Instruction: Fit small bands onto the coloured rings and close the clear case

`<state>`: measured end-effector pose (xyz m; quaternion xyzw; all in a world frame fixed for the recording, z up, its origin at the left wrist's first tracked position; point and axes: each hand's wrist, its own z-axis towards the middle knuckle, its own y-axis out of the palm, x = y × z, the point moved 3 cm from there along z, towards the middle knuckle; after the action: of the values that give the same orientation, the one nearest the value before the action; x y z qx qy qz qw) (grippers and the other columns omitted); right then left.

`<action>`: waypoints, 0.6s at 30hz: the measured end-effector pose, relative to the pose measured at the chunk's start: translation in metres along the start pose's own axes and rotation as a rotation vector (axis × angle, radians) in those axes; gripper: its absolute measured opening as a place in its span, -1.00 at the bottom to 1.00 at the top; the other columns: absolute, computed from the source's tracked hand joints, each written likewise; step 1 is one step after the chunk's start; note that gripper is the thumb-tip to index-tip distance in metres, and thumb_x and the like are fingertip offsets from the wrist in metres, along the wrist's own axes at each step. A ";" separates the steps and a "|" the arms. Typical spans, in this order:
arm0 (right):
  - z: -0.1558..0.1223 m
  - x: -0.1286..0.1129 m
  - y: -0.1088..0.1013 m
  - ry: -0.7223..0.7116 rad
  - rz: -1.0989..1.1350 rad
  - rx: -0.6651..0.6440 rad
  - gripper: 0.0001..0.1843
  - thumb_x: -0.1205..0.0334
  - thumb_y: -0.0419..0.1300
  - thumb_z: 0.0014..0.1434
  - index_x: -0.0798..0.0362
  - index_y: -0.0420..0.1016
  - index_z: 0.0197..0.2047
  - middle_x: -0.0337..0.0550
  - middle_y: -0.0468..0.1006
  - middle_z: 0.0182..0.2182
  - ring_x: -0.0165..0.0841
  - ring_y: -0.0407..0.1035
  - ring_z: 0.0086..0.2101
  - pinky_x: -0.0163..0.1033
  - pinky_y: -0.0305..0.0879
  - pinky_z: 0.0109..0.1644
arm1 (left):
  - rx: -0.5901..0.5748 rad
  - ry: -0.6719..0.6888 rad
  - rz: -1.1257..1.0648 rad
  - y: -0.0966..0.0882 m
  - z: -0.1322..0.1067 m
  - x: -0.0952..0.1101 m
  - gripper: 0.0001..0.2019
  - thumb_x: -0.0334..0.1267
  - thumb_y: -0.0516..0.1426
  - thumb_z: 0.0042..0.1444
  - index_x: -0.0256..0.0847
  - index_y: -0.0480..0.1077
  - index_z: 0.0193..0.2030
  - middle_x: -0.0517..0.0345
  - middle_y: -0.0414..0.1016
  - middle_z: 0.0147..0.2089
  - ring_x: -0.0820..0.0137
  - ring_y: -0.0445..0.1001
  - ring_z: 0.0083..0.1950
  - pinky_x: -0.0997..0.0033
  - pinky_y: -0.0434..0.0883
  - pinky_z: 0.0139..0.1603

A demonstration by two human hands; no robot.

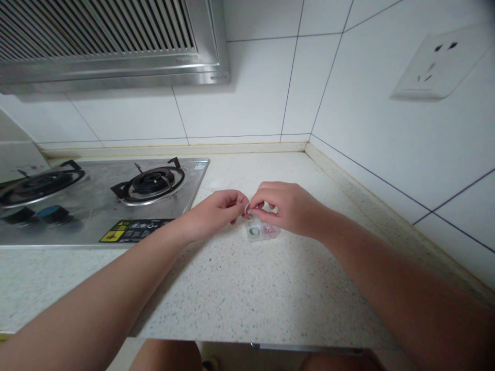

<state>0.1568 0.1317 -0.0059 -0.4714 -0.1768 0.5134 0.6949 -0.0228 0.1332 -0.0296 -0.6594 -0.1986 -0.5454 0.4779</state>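
Observation:
My left hand (216, 208) and my right hand (284, 206) meet over the speckled countertop (240, 288), fingertips pinched together on a tiny pale ring-like item (247, 208) that I cannot identify. Just below the fingers lies a small clear plastic case (260, 231) with a green spot in one compartment and something red in the other. Both hands have their fingers curled closed.
A steel gas hob (96, 201) with two burners and dark knobs sits to the left. A range hood (112, 46) hangs above it. White tiled walls close off the back and right, with a wall socket (436, 67) at upper right. The counter's front edge runs near me.

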 end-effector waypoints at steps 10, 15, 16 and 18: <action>-0.001 0.000 -0.003 -0.020 0.071 0.032 -0.89 0.26 0.16 0.30 0.09 0.49 -0.18 -0.21 0.49 -0.28 -0.47 0.33 -0.28 -0.34 0.17 -0.17 | 0.026 0.006 -0.070 0.002 -0.002 0.004 -0.79 -0.16 0.13 0.23 -0.29 0.41 -0.25 0.19 0.36 -0.38 0.55 0.20 -0.47 0.54 0.14 -0.50; -0.001 0.007 -0.003 0.184 0.273 0.135 -0.86 0.21 0.23 0.23 0.11 0.51 -0.23 -0.24 0.46 -0.39 -0.52 0.22 -0.46 -0.35 0.14 -0.35 | 0.142 0.088 -0.097 -0.002 -0.003 0.012 -0.83 -0.21 0.14 0.20 -0.30 0.39 -0.25 0.16 0.39 -0.35 0.54 0.26 -0.44 0.53 0.19 -0.47; -0.002 0.010 -0.002 0.237 0.325 0.159 -0.84 0.18 0.25 0.22 0.12 0.52 -0.24 -0.25 0.45 -0.43 -0.52 0.21 -0.47 -0.35 0.13 -0.38 | 0.158 0.112 -0.105 -0.002 -0.004 0.013 -0.84 -0.22 0.13 0.20 -0.30 0.39 -0.24 0.16 0.39 -0.35 0.54 0.26 -0.43 0.53 0.20 -0.46; -0.002 0.012 0.000 0.309 0.408 0.194 -0.79 0.12 0.28 0.20 0.12 0.53 -0.25 -0.26 0.42 -0.48 -0.51 0.20 -0.49 -0.35 0.12 -0.42 | 0.176 0.164 -0.097 -0.004 -0.005 0.014 -0.86 -0.24 0.14 0.21 -0.30 0.40 -0.22 0.16 0.39 -0.34 0.53 0.27 -0.41 0.53 0.22 -0.44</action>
<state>0.1634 0.1417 -0.0097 -0.5011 0.0799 0.5793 0.6379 -0.0236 0.1273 -0.0160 -0.5577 -0.2376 -0.6005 0.5214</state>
